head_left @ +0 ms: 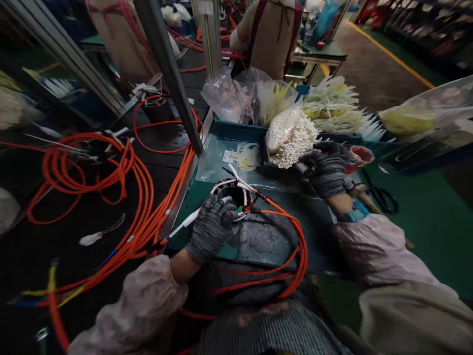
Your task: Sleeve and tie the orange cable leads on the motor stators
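The orange cables (301,241) looked to me the likeliest source of trouble: they looped off the right side of the wound ring (234,190) and bent back toward the person's lap, so a snag on the clothing could, I thought, have dragged the ring round or strained its leads. Only the left hand (212,229) was at the ring, its fingers draped over the near-left rim; whether that grip pinched or merely rested there, I could not tell. The right hand (327,170) was well apart from it, fingers curled beside the bundle of thin white pieces (291,138), and I could not make out whether its grip held any. A careless tug there might have spilled the pieces from their clear wrapping. The ring itself sat on the surface (424,207) in front of the person, just this side of a clear plastic sheet (210,160): a hollow, dark-cored thing with touches of reddish brown, white sleeves (236,175) curving about its top and jutting past the far side, a scrap of green at its near right, and a thick white tube (190,217) slanting out leftward, where a cuff seemed likely to catch it.
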`<action>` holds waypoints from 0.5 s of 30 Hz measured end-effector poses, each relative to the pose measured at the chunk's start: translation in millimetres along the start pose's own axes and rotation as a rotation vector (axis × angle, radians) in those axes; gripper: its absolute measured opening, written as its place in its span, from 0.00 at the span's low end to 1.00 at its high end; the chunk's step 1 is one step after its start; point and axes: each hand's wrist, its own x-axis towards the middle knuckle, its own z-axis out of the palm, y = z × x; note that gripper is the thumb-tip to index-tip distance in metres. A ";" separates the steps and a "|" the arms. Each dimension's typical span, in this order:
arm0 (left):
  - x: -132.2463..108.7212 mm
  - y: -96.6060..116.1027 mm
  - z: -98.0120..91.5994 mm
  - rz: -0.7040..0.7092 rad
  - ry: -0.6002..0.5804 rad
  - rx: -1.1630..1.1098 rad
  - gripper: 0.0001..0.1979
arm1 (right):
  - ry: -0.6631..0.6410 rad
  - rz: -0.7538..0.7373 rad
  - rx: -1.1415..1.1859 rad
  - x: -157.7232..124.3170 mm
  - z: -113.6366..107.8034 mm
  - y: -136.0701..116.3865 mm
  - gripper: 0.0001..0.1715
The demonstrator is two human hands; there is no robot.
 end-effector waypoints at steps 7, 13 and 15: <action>-3.9 -1.7 3.6 -0.011 -0.041 -0.011 0.06 | 0.149 -0.018 0.505 -4.6 -10.3 -2.0 0.11; -5.8 -1.4 5.6 -0.024 -0.061 -0.003 0.04 | 0.394 0.091 0.757 -22.9 -70.4 -57.7 0.09; -5.3 -1.3 6.0 -0.022 -0.056 -0.014 0.03 | 0.376 0.181 0.927 -37.6 -91.1 -85.3 0.11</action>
